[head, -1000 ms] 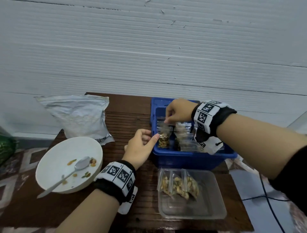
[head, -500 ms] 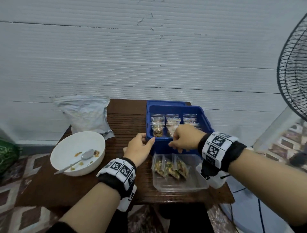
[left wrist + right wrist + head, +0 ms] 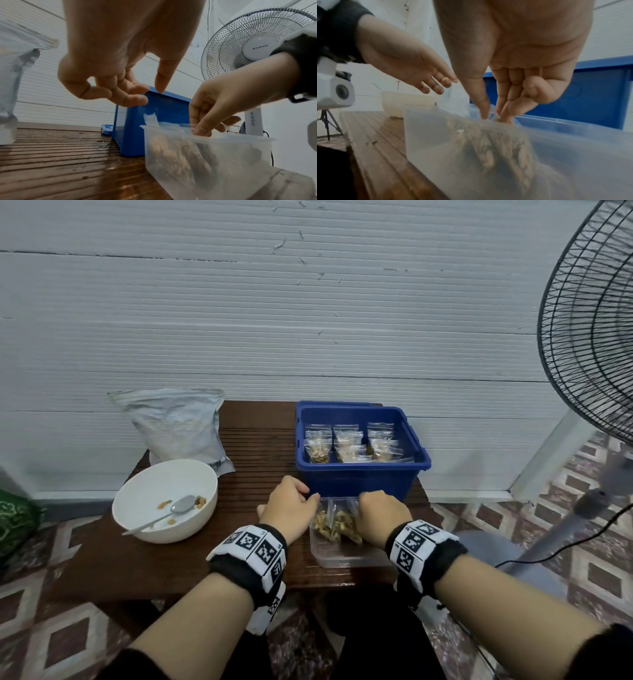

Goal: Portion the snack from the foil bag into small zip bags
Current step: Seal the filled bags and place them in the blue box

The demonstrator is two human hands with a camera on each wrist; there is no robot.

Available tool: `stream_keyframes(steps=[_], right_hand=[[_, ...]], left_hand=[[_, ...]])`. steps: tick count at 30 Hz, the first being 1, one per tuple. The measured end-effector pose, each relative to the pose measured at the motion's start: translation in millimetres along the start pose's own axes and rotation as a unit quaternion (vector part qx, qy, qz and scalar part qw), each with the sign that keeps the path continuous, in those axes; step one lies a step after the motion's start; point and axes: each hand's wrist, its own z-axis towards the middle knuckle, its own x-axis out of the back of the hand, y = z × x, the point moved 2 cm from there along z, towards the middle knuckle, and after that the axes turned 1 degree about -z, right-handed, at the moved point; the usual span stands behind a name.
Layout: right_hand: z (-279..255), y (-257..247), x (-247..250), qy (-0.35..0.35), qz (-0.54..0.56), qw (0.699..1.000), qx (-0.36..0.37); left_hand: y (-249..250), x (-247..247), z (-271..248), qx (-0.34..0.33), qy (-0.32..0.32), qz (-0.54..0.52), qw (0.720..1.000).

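My right hand pinches the top of a filled zip bag inside the clear tub on the worktop. My left hand hovers beside it, loosely curled, its grip empty. The foil bag stands at the back left; the fan reads "KHIND".

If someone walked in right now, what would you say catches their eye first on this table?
Probably the blue bin at the back right, lined with rows of filled zip bags. Just in front of it, the right hand pinches the top of a filled bag in the clear tub, while the left hand hovers beside it, holding nothing. At left sit a nearly empty white bowl and the foil bag.
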Motion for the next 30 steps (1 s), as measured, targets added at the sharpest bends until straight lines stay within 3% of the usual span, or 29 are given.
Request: stream_keyframes(steps=[4,8,13,16,21,26,30], right_hand=[[1,7,6,0.034,0.012,0.999,-0.004],[6,14,22,0.076,0.091,0.993,0.010],[5,16,29,0.069,0.263,0.960,0.072],[3,15,27,0.069,0.302,0.946,0.093],[2,16,23,0.062,0.364,0.924,0.094],[5,18,25,0.061,0.362,0.926,0.089],[6,17,26,0.059,0.336,0.933,0.111]], left_hand=[[1,-1,-1,-0.021,-0.030,0.000,0.999],[3,-5,-2,-0.114,-0.074,-0.021,0.990],[13,-5,-5,-0.193,-0.033,-0.065,0.979],[14,-4,-5,-0.191,0.014,-0.079,0.978],[13,-1,-4,-0.163,0.020,-0.056,0.985],[15,5,-7,-0.167,0.019,-0.007,0.986],[15,5,-6,-0.170,-0.007,-0.025,0.985]])
